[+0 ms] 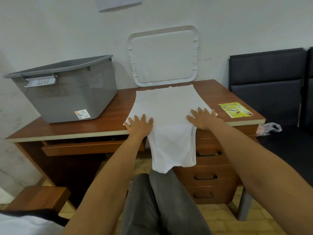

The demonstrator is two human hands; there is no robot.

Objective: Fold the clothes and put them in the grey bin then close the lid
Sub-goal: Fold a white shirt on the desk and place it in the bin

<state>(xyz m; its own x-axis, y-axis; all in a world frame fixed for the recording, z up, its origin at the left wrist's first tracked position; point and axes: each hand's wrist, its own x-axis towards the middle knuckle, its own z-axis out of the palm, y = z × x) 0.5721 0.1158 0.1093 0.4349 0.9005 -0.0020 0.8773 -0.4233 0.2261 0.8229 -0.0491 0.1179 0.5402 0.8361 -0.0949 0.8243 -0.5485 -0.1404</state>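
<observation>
1. My left hand (139, 123) and right hand (203, 118) press flat, fingers spread and gripping nothing, on the white garment (167, 106), which lies on the desk (108, 119) right of the grey bin (67, 95).
2. The garment's near end overhangs the desk edge, so lifting both palms could let it slide off.

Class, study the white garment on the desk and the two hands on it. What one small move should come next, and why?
Probably lift the hanging end up onto the desk. The white garment lies flat under the open left hand and right hand, but its lower part droops over the front edge, not yet folded for the grey bin.
</observation>
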